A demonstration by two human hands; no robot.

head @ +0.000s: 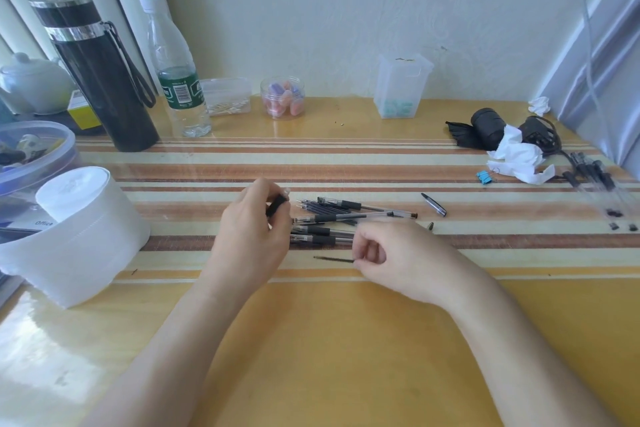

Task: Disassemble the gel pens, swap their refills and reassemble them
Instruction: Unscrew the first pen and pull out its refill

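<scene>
While left hand [252, 229] curls round short black pen section [276, 206], head view shows right hand [391, 255] pinching tail of thin refill [332, 259], low over striped mat [485, 243], just beside heap of gel pens [341, 217] lying by both hands. Refill likely light, slender, easily bent: hold near middle. Clear barrels [377, 215] probably slippery: take by rubber grip [325, 217].

Left hand [254, 232] raised, curled round black pen piece [277, 205], right hand [394, 253] low, pinching thin refill [332, 259]
</scene>
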